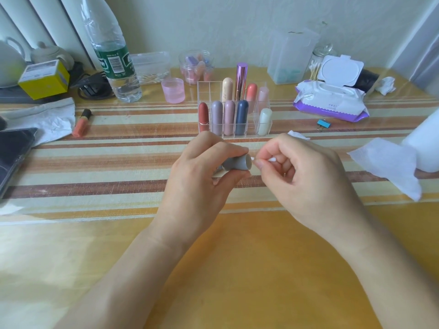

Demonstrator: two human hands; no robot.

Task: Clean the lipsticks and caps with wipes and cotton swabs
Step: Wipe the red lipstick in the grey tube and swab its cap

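Grey plastic in my left hand (202,176), that is the grey cap (237,165), and my left fingers (228,150) are curled right round it, thumb underneath, holding it just above the desk (237,257) in front of the clear organiser (204,89). My right hand (301,176) pinches a cotton swab (270,159) between thumb and fingertip, the other fingers folded in loosely, and the near cotton tip sits right at the cap's mouth; I cannot tell whether it is inside yet. The cap lies on its side: its long axis runs left to right across the view, close to level, open end facing right toward the swab, closed end buried in my left palm. The swab lines up roughly along that same axis. Now the risks, as I judge them: if I push in at an angle the thin stick could bend or snap, and the cotton could catch on the rim and leave fluff inside. My grip covers only part of the smooth cap, so a hard twist might pop it free and send it rolling over the desk. Residue could also smear onto my fingertips so close to the mouth.
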